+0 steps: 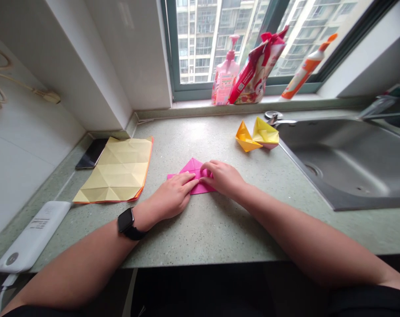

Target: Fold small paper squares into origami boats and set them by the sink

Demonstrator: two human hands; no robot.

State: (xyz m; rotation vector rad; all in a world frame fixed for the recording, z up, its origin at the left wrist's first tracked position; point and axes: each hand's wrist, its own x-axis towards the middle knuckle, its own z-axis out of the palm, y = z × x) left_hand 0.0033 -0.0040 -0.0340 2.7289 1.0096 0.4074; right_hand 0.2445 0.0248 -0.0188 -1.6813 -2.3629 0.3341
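A folded piece of pink origami paper (pixel 193 168) lies flat on the speckled grey-green countertop (pixel 216 233). My left hand (pixel 171 196) presses on its left part with the fingers together. My right hand (pixel 221 178) sits on its right part, and its fingertips meet the fold close to my left fingers. A black smartwatch (pixel 125 222) is strapped around my left wrist. Much of the pink paper is hidden under my hands.
A creased yellow sheet with orange edges (pixel 114 171) lies left, partly over a dark phone (pixel 91 153). A white power bank (pixel 31 237) is near the front. Two folded paper boats (pixel 256 136) stand beside a steel sink (pixel 345 163). Bottles stand along the windowsill.
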